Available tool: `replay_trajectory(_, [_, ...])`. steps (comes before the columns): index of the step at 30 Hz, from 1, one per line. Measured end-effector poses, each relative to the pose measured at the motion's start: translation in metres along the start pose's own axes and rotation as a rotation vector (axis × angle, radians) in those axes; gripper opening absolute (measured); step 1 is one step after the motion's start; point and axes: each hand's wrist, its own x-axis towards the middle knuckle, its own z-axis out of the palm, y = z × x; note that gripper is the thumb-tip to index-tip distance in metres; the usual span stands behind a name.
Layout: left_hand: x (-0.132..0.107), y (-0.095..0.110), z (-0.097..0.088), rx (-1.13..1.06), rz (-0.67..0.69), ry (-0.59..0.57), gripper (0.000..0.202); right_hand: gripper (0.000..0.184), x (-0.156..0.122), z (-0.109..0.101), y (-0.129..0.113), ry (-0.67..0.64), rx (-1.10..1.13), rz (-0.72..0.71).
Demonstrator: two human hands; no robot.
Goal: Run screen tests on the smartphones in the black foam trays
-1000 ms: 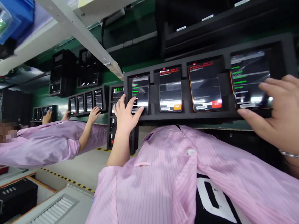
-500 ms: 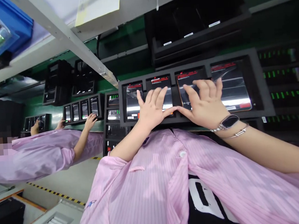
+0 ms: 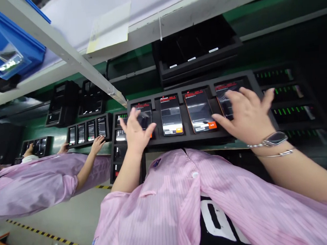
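A black foam tray [image 3: 192, 137] stands in front of me with several lit phones side by side. My left hand [image 3: 136, 130] rests with spread fingers over the leftmost phone [image 3: 146, 114], thumb at its lower right corner. My right hand [image 3: 247, 117], with a watch and a bangle on the wrist, lies open over the rightmost phone [image 3: 224, 96]. Between my hands, the two middle phones [image 3: 171, 115] [image 3: 199, 111] are uncovered and show orange buttons. My pink striped coat [image 3: 168, 203] fills the lower part of the view.
A co-worker in a pink coat [image 3: 31, 182] at the left touches phones in another tray [image 3: 88, 130]. An empty black tray [image 3: 198, 57] sits above mine. A rack with green lights [image 3: 285, 93] is at the right. A blue bin [image 3: 9, 47] hangs top left.
My hands, which lay side by side on the two middle phones, have moved apart to the outermost phones. The view has tilted, so the tray sits lower and smaller.
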Motion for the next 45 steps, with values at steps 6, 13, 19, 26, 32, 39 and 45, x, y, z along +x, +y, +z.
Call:
replay_trajectory(6, [-0.009, -0.019, 0.003, 0.116, -0.080, -0.012, 0.100, 0.072, -0.010, -0.002, 0.019, 0.054, -0.115, 0.053])
replay_trajectory(13, [-0.007, -0.014, 0.003, 0.153, -0.087, 0.050, 0.098, 0.084, -0.006, -0.001, 0.014, -0.028, -0.001, 0.090])
replay_trajectory(19, [-0.004, -0.015, 0.001, 0.156, -0.041, -0.128, 0.070, 0.070, -0.005, 0.000, 0.023, -0.080, -0.096, 0.024])
replay_trajectory(26, [-0.001, -0.018, 0.003, 0.126, 0.021, -0.129, 0.081, 0.085, -0.004, 0.000, 0.021, -0.076, -0.110, 0.045])
replay_trajectory(32, [0.003, -0.017, 0.003, 0.135, 0.010, -0.156, 0.084, 0.088, -0.002, -0.002, 0.021, -0.082, -0.112, 0.036])
replay_trajectory(39, [0.006, -0.020, 0.002, 0.105, 0.016, -0.115, 0.092, 0.070, 0.000, -0.002, 0.028, -0.041, -0.043, 0.012])
replay_trajectory(45, [-0.023, 0.007, -0.006, 0.019, 0.136, -0.035, 0.058, 0.039, -0.020, -0.015, 0.006, 0.205, 0.135, -0.150])
